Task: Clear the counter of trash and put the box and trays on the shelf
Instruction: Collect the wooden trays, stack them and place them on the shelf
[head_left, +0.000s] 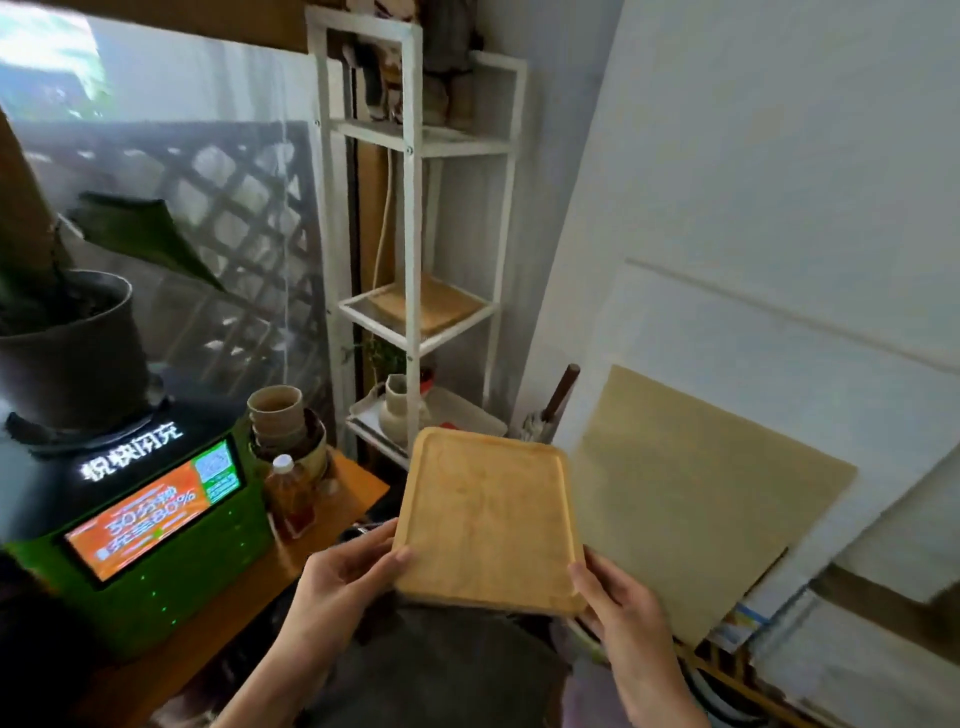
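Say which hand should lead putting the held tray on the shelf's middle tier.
Probably the left hand. Both grip the wooden tray at its near corners, but the white shelf stands ahead and left, on that hand's side. The right hand is farther from it.

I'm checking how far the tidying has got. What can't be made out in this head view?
- Counter: mostly hidden by the green machine and cut off by the frame edge, so remaining trash is unknown.
- Top shelf items: blurred.
- Underside of the wooden tray held by left hand and right hand: hidden.
- The box: not visible.
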